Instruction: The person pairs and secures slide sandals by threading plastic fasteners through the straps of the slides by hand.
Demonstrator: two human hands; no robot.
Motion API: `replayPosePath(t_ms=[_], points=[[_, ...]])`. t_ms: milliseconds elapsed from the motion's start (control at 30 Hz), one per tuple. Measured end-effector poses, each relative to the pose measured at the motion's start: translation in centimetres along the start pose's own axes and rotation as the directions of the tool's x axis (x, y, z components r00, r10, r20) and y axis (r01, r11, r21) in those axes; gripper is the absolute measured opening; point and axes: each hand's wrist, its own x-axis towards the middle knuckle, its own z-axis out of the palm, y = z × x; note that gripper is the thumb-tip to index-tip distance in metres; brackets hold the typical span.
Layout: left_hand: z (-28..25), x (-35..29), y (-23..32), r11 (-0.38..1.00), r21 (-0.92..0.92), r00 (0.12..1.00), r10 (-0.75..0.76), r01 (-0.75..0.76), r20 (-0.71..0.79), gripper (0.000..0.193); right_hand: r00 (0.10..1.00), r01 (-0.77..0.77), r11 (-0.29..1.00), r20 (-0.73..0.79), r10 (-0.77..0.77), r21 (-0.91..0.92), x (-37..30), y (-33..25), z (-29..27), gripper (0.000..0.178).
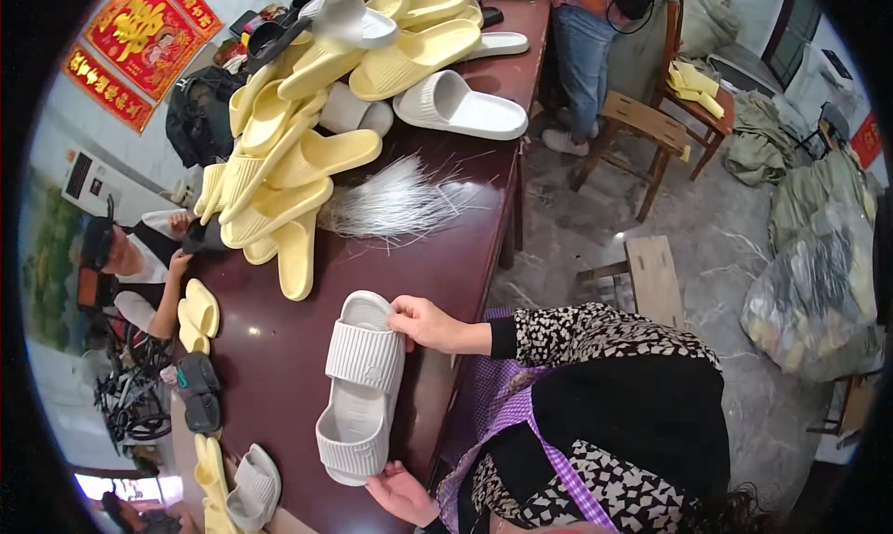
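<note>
A pair of light grey ribbed-strap slide slippers (358,394), overlapped end to end, is held above the dark red table (279,367). My right hand (423,325) grips the edge of its far end, thumb on top. At the near end, my left hand (400,492) has its fingers against the sole, palm partly turned up. Beyond the slippers lies a loose bundle of thin white plastic strands (400,204). A large heap of yellow slide slippers (307,153), with some grey ones among them, covers the far part of the table.
Along the table's left edge lie yellow slippers (198,315), dark slippers (198,392) and a grey pair (254,487). A co-worker (139,264) sits across the table; another person (581,60) stands beyond. Wooden stools (656,278) and a filled plastic bag (814,287) are at right.
</note>
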Motion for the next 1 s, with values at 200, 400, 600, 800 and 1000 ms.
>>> replayPosePath(t_ms=[200,400,600,800,1000], points=[[-0.5,1.3,-0.1,0.986,-0.164,0.999,-0.036,0.038,0.012,0.033,0.999,-0.040,0.999,0.005,0.040,0.006,-0.1,0.6,-0.1,0.021],[-5.5,2.4,3.4,0.979,0.121,0.924,0.193,-0.162,-0.329,0.042,0.991,0.126,0.992,-0.031,-0.127,-0.008,1.0,-1.2,-1.5,0.017],[-6.4,3.1,7.8,0.897,0.325,0.910,0.372,-0.301,-0.182,0.047,0.976,0.219,0.974,0.001,-0.219,-0.054,3.7,-5.2,-2.8,0.018],[-2.2,4.7,11.6,0.987,0.154,0.969,0.071,-0.035,-0.238,0.048,0.954,0.246,0.942,0.226,-0.195,-0.227,6.6,-6.6,-0.1,0.021],[1.3,11.5,11.7,0.873,0.484,0.986,0.130,-0.067,-0.099,0.041,0.846,0.499,0.790,0.398,-0.356,-0.355,10.9,-5.5,6.9,0.028]])
